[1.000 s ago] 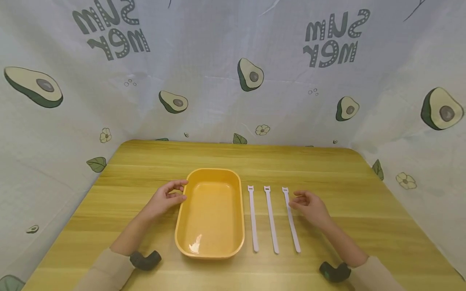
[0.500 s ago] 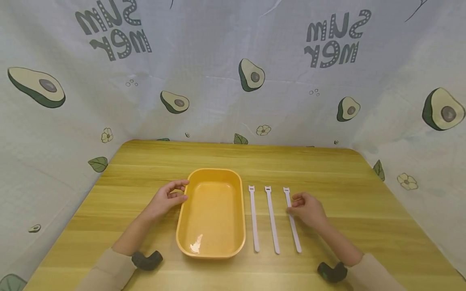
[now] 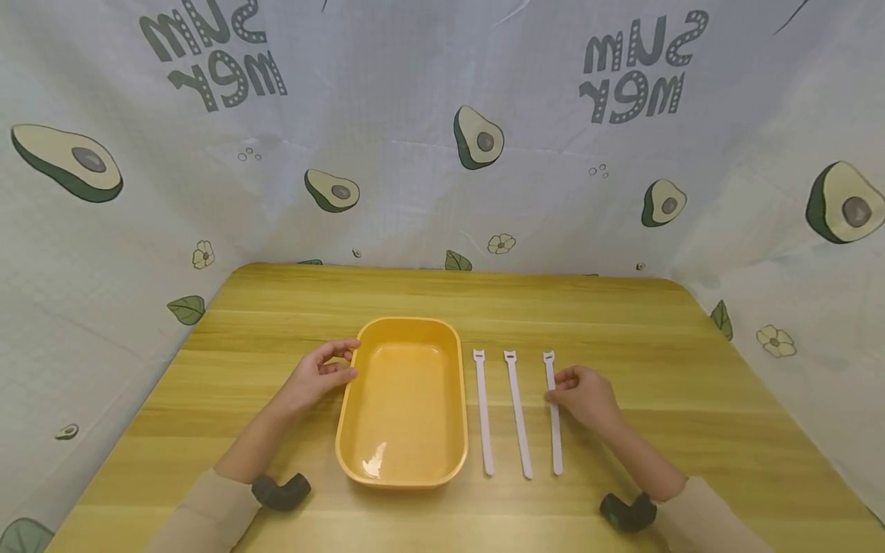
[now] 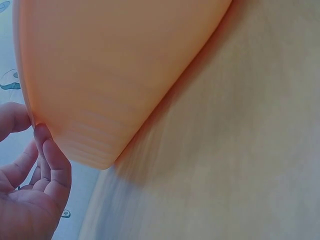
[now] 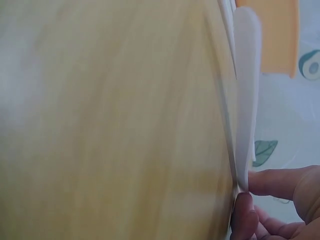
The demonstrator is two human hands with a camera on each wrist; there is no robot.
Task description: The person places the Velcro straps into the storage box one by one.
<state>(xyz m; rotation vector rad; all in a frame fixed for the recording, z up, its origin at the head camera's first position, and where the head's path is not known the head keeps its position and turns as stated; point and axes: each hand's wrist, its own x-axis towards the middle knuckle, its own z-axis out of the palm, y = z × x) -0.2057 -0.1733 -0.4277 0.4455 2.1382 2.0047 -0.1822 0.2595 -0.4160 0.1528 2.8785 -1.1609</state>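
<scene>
A yellow plastic tray [image 3: 402,407] sits on the table, with nothing in it. At its left rim, my left hand [image 3: 314,378] pinches the edge between thumb and fingers; the left wrist view shows the rim between the fingertips [image 4: 42,131]. Three white cable ties with slotted heads lie in a row right of the tray: a left one [image 3: 484,418], a middle one [image 3: 518,422] and a right one [image 3: 556,430]. My right hand [image 3: 586,395] pinches the right cable tie below its head. In the right wrist view, this cable tie [image 5: 247,75] stands slightly off the wood, above its shadow.
The wooden table [image 3: 332,296] is backed by a white cloth [image 3: 415,92] printed with avocados and lettering. Dark curved pieces sit at both wrists, a left one [image 3: 281,492] and a right one [image 3: 628,512].
My right hand has moved slightly left onto the right cable tie and taken hold of it. That cable tie has turned straighter, its lower end swinging left. My left hand stays at the tray rim.
</scene>
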